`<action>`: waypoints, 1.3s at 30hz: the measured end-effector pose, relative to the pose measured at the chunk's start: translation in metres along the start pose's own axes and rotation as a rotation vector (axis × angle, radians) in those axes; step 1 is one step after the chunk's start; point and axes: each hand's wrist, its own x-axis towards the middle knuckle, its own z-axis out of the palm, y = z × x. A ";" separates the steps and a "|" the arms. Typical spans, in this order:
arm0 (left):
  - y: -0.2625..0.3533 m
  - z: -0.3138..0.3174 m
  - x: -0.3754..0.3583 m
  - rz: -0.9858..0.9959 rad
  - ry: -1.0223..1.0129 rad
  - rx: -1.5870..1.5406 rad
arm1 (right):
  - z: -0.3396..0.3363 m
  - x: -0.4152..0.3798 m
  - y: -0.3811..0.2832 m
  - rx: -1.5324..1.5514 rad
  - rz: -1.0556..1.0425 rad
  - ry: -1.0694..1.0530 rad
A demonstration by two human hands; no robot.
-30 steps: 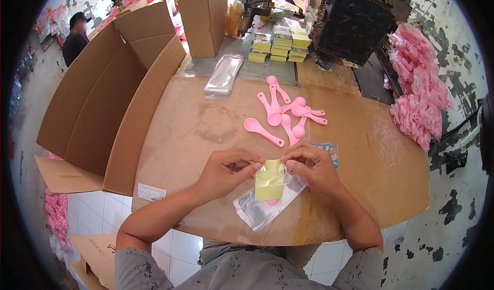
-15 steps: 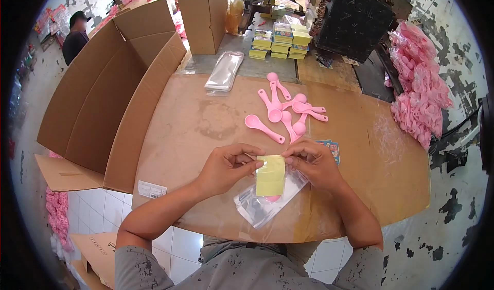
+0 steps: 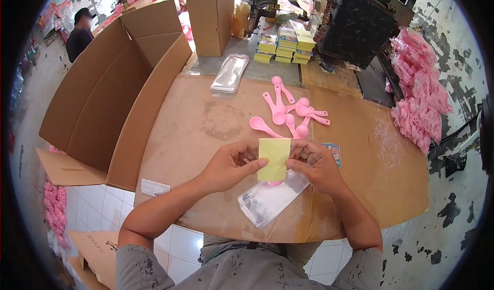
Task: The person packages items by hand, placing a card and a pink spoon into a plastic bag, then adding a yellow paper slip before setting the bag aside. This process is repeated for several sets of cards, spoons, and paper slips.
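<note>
A yellow card (image 3: 274, 159) is held upright between my two hands, near the front of the cardboard-covered table (image 3: 190, 130). My left hand (image 3: 237, 164) pinches its left edge with thumb and fingers. At its right edge my right hand (image 3: 315, 165) is closed on it, with some clear plastic by the fingers. A bit of pink shows under the card's lower edge. Clear plastic bags (image 3: 267, 202) lie just below the hands. Beyond them is a loose group of pink measuring spoons (image 3: 279, 118). Small blue printed cards (image 3: 335, 155) lie beside my right hand.
A large open carton (image 3: 128, 130) stands at the left. Farther back are a stack of clear bags (image 3: 230, 74), a closed carton (image 3: 210, 22), card stacks (image 3: 286, 45) and a black machine (image 3: 356, 25). Bagged pink items (image 3: 419, 89) hang at the right. A person (image 3: 80, 35) is at the back left.
The card has moved up slightly, and its surface now looks flatter. My fingers have shifted lower along its sides. The whole view has shifted a little.
</note>
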 end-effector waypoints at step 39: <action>-0.018 0.013 0.001 -0.168 -0.003 -0.150 | -0.060 -0.026 0.010 -0.666 -0.192 0.102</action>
